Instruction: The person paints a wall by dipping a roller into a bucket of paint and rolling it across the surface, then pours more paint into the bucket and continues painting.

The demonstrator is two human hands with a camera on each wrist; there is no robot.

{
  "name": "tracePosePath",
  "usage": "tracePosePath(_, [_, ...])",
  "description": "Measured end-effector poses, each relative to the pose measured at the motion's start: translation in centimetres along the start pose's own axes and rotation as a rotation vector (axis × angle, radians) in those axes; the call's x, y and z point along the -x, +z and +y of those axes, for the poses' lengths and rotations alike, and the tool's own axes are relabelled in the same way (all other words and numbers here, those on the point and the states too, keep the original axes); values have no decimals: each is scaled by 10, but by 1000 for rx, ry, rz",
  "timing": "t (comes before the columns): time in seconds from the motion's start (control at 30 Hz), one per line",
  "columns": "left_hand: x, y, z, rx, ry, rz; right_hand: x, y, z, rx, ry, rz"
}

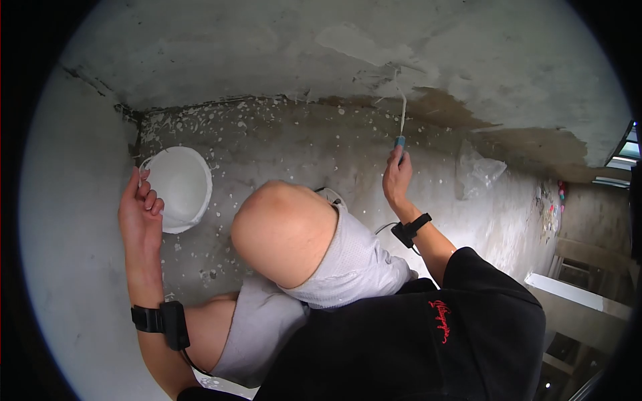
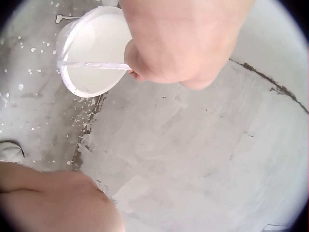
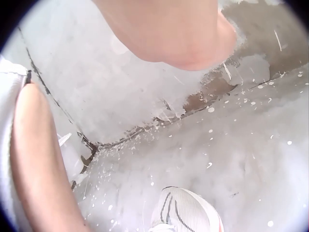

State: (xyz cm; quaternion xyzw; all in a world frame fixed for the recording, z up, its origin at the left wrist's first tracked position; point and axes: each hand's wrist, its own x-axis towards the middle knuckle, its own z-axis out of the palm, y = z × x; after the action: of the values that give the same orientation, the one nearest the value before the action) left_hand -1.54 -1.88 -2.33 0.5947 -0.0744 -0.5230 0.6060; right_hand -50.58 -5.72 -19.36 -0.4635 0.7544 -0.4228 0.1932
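My left hand (image 1: 142,207) grips the thin handle (image 2: 94,65) of a round white bucket (image 1: 179,190), fingers curled round it. The bucket's mouth is turned toward the head camera, and in the left wrist view its inside looks white. Out to the right, my right hand (image 1: 397,179) holds a tool like a paint roller by its blue grip (image 1: 399,142). Its pale bent rod (image 1: 403,110) reaches up to the lower wall (image 1: 267,57), where its far end blends with the grey surface. The right wrist view hides this tool behind the hand.
White splashes dot the grey floor (image 1: 221,134). A brown uncoated strip (image 1: 445,107) runs low along the wall. A clear plastic bag (image 1: 478,170) lies to the right. My bent knee (image 1: 287,227) rises between the hands; a white shoe (image 3: 186,212) stands on the floor.
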Motion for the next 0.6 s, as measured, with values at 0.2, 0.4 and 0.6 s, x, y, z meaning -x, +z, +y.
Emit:
tracePosePath(0.2, [1, 2, 0, 25, -7, -34, -3, 7, -1, -6, -32, 4])
tracePosePath(0.4, [5, 5, 1, 32, -2, -45, 2, 8, 10, 139, 36, -53])
tracePosePath(0.6, [4, 6, 0, 31, 6, -45, -2, 10, 16, 308, 112, -165])
